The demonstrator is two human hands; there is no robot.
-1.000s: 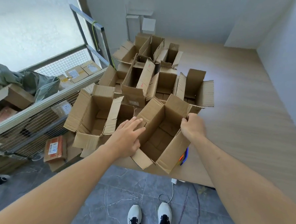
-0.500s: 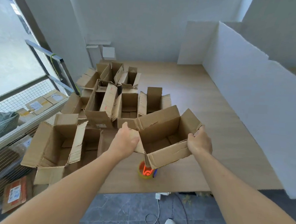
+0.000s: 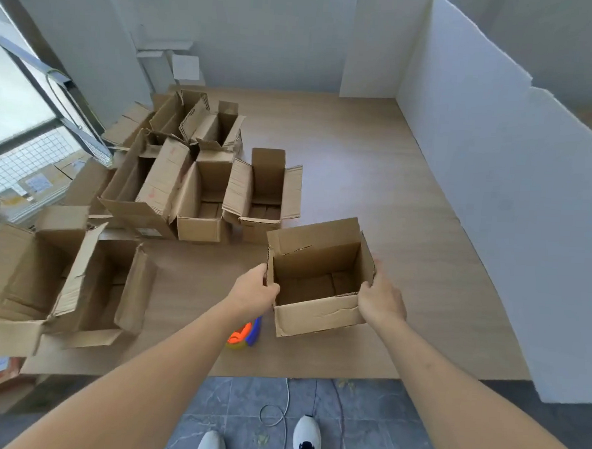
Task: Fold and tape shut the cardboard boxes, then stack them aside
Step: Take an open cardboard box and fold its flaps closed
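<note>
The wooden bench (image 3: 375,180) carries a crowd of open cardboard boxes (image 3: 200,198) on its left half, flaps standing up or splayed, none taped as far as can be seen, while a white partition (image 3: 494,200) walls off the right side. Nearer the front edge, apart from that cluster, sits the box in hand (image 3: 319,280): upright, mouth open, its far flap standing and its near flap hanging down the front face. The left hand (image 3: 253,292) grips the box's left wall at the rim, and the right hand (image 3: 381,302) grips the right wall, fingers of both curled onto the cardboard. Just left of the box, partly under the left forearm, lies an orange and blue tape dispenser (image 3: 244,335).

The step looks like settling this box square on the bench before closing it. To do it well, set it flat, fold the two short flaps in first, then bring the long flaps together so their edges meet evenly, and hold the seam down with one hand while the other fetches the tape
</note>
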